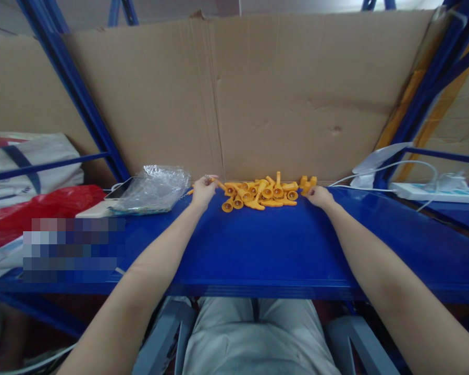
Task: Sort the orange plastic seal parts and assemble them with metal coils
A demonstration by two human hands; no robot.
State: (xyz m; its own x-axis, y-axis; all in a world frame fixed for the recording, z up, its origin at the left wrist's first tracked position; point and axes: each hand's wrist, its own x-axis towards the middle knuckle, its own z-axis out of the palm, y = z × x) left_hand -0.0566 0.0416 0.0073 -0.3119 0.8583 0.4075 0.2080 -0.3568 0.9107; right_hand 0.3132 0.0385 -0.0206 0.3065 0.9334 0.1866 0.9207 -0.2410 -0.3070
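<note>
Dial centred on the heap, 12 toward the back. At 9 o'clock, grips a slim orange stem (220, 184) between thumb and fingertips of the left hand (204, 191); shows a further orange tip (190, 192) out the far side, same piece or another, cannot tell. At 3 o'clock, curls the fingers of the right hand (321, 198) close against orange blocky pieces (305, 182); grasped or merely touched, cannot tell.

Between both hands, a loose heap of orange plastic funnel-ended pieces (260, 186) on the blue tabletop (254, 250). Probably set centrally for equal reach from either side; stem probably chosen for an easy pinch. Several cups turned mouth-out toward 6, more likely by chance than by sorting.

Farther out: at 9, a clear plastic bag (156, 190), then a red plastic bag (70, 204); at 3, a white power strip (433, 190); at 12, a cardboard sheet (297, 78), possibly propped as a backstop.

Hidden or unclear: right fingertips, mostly masked by own knuckles; lower pieces, buried under upper ones; a patch at 8 o'clock, pixelated beyond reading; forearms, cut off by the lower frame.
</note>
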